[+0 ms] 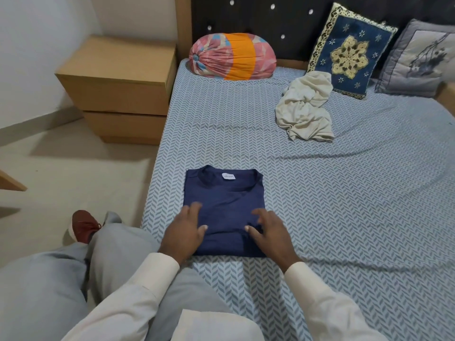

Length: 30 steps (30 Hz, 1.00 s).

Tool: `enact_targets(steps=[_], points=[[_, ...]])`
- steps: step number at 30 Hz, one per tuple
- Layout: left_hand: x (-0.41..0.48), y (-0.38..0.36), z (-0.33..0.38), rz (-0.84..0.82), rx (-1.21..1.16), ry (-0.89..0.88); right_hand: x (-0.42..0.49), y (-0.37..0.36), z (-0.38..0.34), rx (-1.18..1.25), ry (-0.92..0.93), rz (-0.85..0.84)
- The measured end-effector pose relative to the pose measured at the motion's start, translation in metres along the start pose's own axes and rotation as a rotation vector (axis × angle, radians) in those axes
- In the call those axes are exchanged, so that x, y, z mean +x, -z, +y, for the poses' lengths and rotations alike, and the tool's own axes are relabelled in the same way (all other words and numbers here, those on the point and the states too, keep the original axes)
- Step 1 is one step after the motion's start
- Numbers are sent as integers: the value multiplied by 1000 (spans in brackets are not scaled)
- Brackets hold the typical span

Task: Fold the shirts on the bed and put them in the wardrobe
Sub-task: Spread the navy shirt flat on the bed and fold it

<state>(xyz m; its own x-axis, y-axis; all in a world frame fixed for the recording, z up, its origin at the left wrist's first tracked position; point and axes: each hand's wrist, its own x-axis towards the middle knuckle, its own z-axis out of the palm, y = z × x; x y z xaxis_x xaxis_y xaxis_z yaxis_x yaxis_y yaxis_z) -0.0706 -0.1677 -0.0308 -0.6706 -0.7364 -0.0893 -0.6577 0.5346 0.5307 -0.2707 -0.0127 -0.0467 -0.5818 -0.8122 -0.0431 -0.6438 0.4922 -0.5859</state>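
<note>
While both hands, left hand (186, 232) and right hand (269, 233), lie flat with fingers relaxed on the folded navy shirt (225, 200) at lower centre, the cream shirt (305, 107) sits crumpled upper right on the bed (369, 180).

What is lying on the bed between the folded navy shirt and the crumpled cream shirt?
Nothing: the head view shows only bare patterned sheet between the navy shirt and the cream shirt.

We can't read the tiny label (228, 176) on the navy shirt (221, 200); the grey cushion (418, 57) runs off the right edge.
</note>
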Motion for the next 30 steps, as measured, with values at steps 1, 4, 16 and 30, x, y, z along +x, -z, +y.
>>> enact_targets(steps=[1, 4, 16, 30], points=[[-1, -4, 5, -69, -41, -88, 1, -5, -2, -11, 55, -75], [0, -16, 7, -369, 79, -82, 6, -16, 1, -156, 60, -226], [37, -14, 17, -126, 231, -66, 93, -7, -44, 9, 121, 98], [58, -19, 2, -176, 214, 74, 129, -32, -47, -340, 272, -64]])
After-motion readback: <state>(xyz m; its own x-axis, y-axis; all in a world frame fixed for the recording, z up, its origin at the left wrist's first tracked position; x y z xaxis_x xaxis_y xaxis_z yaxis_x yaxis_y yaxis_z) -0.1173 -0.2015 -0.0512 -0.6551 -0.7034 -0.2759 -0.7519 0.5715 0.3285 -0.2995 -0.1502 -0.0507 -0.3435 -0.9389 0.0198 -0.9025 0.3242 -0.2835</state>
